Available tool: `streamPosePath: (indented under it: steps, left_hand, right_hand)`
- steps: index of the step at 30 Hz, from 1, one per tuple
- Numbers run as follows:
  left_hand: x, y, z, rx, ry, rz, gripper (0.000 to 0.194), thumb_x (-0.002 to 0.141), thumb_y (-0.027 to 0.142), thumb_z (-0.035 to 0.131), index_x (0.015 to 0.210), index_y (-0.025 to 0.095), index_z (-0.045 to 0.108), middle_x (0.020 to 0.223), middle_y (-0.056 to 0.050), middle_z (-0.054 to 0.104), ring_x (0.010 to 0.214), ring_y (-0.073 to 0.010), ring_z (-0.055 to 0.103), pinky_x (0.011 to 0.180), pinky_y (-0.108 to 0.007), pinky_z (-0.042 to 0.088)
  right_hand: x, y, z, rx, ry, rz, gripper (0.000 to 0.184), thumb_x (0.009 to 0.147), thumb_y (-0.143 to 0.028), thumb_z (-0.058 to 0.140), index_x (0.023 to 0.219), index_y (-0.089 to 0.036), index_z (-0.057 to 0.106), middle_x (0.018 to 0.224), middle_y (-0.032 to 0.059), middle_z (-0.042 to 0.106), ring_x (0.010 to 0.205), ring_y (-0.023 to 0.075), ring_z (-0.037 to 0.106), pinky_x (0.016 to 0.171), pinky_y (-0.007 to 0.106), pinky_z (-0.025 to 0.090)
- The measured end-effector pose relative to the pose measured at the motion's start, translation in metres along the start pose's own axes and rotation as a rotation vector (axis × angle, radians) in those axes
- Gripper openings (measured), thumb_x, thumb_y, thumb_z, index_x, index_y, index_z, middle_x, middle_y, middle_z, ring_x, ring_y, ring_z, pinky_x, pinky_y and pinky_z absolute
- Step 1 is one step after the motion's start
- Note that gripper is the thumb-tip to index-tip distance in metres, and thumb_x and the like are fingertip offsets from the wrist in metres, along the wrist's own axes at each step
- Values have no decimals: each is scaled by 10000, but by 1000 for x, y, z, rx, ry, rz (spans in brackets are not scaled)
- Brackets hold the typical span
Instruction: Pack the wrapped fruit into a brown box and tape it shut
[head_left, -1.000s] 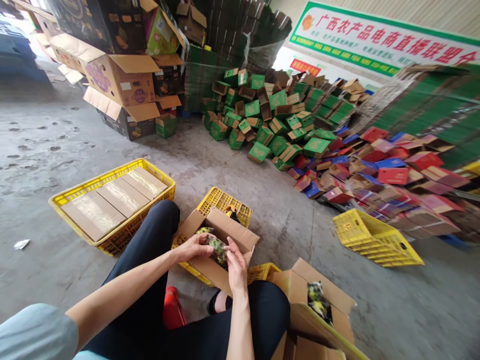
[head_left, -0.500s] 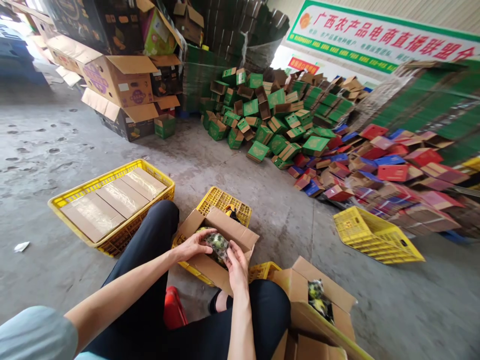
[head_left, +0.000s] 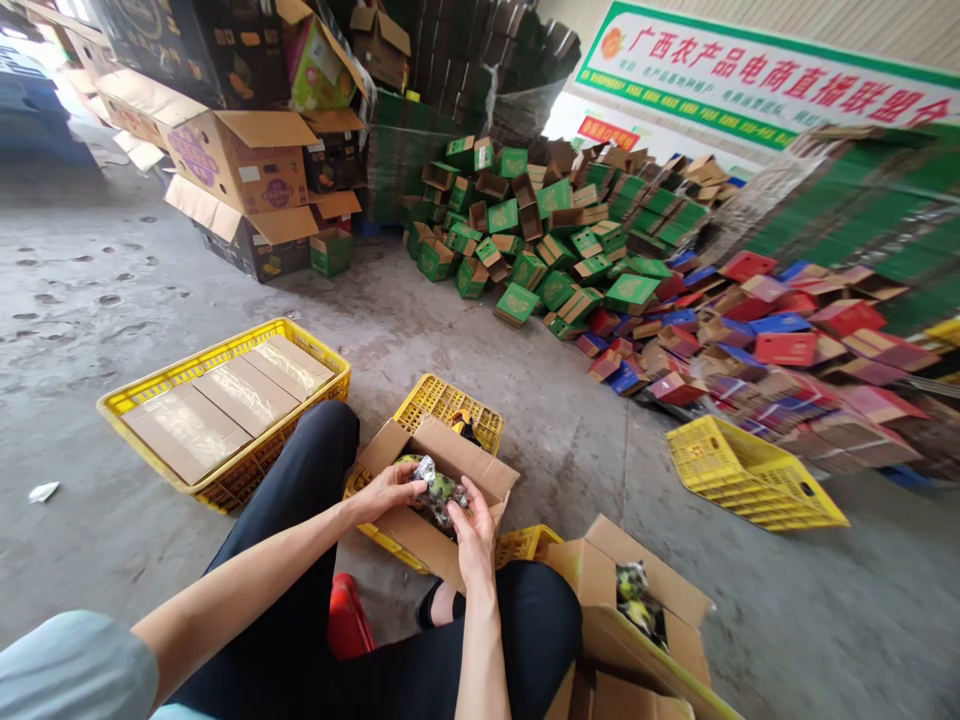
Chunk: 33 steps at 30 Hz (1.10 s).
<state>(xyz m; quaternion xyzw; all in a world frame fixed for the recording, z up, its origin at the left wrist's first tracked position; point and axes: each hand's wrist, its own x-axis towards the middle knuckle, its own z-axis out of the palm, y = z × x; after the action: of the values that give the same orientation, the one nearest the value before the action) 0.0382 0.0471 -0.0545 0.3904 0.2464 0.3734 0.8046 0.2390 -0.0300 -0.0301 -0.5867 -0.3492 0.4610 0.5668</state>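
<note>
Both my hands meet over an open cardboard box (head_left: 480,472) that rests on a yellow crate (head_left: 448,402) in front of my knees. My left hand (head_left: 386,492) and my right hand (head_left: 471,528) are both closed on a small clear bag of green fruit (head_left: 439,490), holding it just above the box's opening. The bag's twisted end sticks up near my left fingers. More green fruit shows inside the box under the bag.
A second open carton with bagged fruit (head_left: 637,600) stands at my right knee. A yellow crate of sealed cartons (head_left: 225,405) lies to the left, an empty yellow crate (head_left: 750,475) to the right. Piles of small green, red and blue boxes (head_left: 600,260) fill the back.
The bag has turned in my hands and its twisted end now points up by my left fingers. My hands stay over the box.
</note>
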Motion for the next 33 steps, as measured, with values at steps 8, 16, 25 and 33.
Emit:
streamPosePath:
  steps: [8,16,25,33]
  left_hand:
    - [1,0,-2,9,8,18,609,756,514,974,1202,168,745,1140,-88,734,981,-219,693,909,-326,530]
    - [1,1,-3,123,14,35,553,704,457,1007,1122,163,796,1067,-76,767,964,-230,700,955,-343,498]
    - [1,-1,-5,85,7,-9,661,669,338,1022,1255,187,756,1185,-105,769,1062,-262,723,1024,-393,497]
    - [1,-4,-4,23,65,26,643,686,386,1022,1211,198,700,1209,-105,732,1142,-256,694,1071,-422,491]
  right_hand:
    - [-2,-5,4,56,-60,24,599,803,-506,860,1335,-252,752,1298,91,797,1203,309,744,1067,463,588]
    - [-6,-15,2,-264,-35,-118,592,790,-524,878,1327,-297,778,1408,92,736,1345,335,638,1184,507,493]
    - [-7,-10,6,-431,-68,-225,459,768,-432,869,1207,-305,829,1231,80,788,1203,322,693,1158,492,505]
    - [-1,-4,3,-378,93,-157,501,757,-442,852,1209,-256,747,1120,75,810,996,283,740,916,428,599]
